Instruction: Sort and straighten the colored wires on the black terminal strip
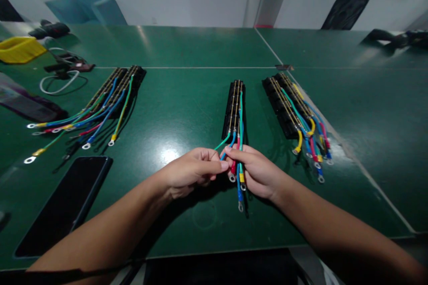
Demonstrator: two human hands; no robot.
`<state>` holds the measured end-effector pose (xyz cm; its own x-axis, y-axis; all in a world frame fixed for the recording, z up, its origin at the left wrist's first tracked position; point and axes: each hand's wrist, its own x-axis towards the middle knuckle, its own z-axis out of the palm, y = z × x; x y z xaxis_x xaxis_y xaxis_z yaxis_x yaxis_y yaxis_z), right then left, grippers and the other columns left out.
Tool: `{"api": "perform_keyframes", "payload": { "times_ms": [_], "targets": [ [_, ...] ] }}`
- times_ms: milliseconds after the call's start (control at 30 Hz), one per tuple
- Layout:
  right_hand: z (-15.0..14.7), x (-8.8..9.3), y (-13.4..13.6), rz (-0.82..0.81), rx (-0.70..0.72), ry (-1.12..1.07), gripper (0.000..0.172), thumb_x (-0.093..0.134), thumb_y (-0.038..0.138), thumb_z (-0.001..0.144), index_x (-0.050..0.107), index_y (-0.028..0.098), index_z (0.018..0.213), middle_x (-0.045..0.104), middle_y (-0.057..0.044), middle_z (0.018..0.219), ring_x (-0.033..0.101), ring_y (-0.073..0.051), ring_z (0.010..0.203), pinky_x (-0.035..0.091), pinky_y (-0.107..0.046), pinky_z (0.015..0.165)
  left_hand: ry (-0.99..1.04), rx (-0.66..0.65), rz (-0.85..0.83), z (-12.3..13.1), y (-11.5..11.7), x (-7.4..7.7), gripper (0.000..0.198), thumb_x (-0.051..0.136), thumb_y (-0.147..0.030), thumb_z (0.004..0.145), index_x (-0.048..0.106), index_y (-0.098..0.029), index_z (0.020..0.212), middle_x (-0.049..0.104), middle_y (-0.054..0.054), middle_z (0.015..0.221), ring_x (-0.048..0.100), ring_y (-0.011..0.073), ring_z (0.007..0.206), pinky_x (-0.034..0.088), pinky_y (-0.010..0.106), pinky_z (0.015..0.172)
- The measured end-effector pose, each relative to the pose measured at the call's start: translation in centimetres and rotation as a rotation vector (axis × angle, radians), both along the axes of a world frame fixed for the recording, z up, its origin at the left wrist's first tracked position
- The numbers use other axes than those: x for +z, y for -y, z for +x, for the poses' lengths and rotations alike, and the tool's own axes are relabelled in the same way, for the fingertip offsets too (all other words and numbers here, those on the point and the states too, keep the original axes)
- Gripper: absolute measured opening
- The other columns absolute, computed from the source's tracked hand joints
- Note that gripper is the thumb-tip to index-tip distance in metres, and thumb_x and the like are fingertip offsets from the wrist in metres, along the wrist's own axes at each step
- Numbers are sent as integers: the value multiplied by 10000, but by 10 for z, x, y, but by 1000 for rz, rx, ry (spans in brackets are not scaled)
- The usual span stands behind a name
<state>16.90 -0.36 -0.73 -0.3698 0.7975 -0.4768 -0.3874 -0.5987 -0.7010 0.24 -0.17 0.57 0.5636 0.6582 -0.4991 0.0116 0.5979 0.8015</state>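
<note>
A black terminal strip (234, 107) lies on the green table (187, 102) straight ahead of me. Coloured wires (239, 142) with ring lugs run from its near end toward me. My left hand (190, 173) is closed in a pinch on a blue and a green wire at their near ends. My right hand (257, 171) is closed round the other wires, red, blue and green, whose lugs (240, 196) hang below the fingers. The two hands touch at the fingertips.
A second terminal strip with fanned-out wires (113, 93) lies at left, a third (287, 102) at right. A dark phone (67, 205) sits at near left. A yellow tray (18, 49) and white cable (58, 82) lie far left. Table seams (334, 133) run across.
</note>
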Motion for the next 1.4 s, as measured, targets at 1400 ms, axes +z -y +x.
{"api": "perform_keyframes", "payload": {
  "times_ms": [1400],
  "targets": [
    [3,-1,0,104,50,44,196,648,260,818,528,151,707,526,36,517,487,-73,436,404,-194,444,-84,-85,104,-8,-1,6,278,593,-398,867,594,-136,773,591,-21,621,480,19,407,321,126,378]
  ]
}}
